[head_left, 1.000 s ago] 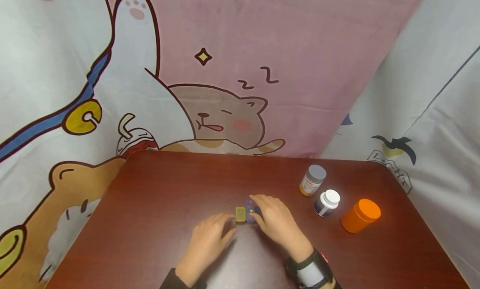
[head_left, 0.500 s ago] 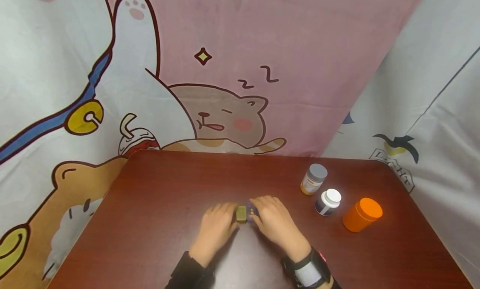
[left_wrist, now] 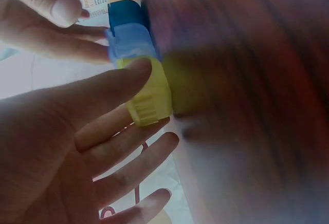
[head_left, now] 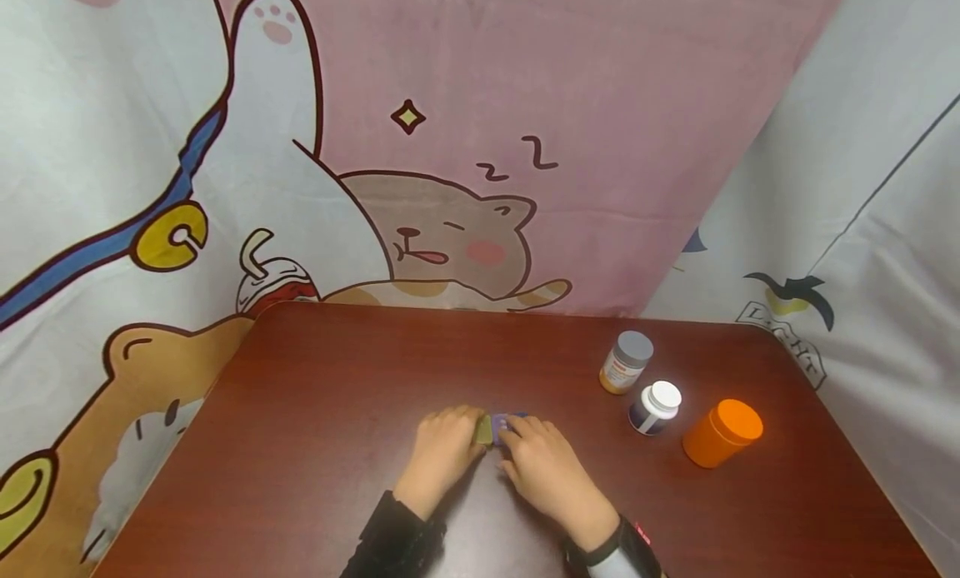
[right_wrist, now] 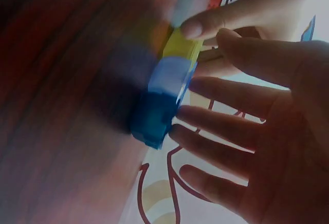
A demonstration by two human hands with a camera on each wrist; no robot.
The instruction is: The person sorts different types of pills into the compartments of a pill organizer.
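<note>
A small pill box with yellow, violet and teal-blue sections [head_left: 499, 428] lies on the table between both hands. My left hand [head_left: 446, 446] pinches its yellow end [left_wrist: 154, 98], thumb on top and index finger at the side. My right hand [head_left: 549, 471] is at the violet and blue sections, partly covering them in the head view. In the right wrist view its fingers are spread and fairly straight, with fingertips right at the edge of the violet part [right_wrist: 167, 75] and the teal end [right_wrist: 151, 116]. Its thumb is apart from the box.
To the right stand a grey-capped bottle [head_left: 626, 361], a white-capped bottle [head_left: 655, 407] and an orange jar [head_left: 722, 433]. The brown wooden table [head_left: 337, 378] ends at a cartoon-print cloth [head_left: 600, 145] behind it.
My left hand has moved right and taken hold of the yellow end. My right hand has drawn slightly back toward me, showing more of the violet and blue sections. The bottles and jar stay put.
</note>
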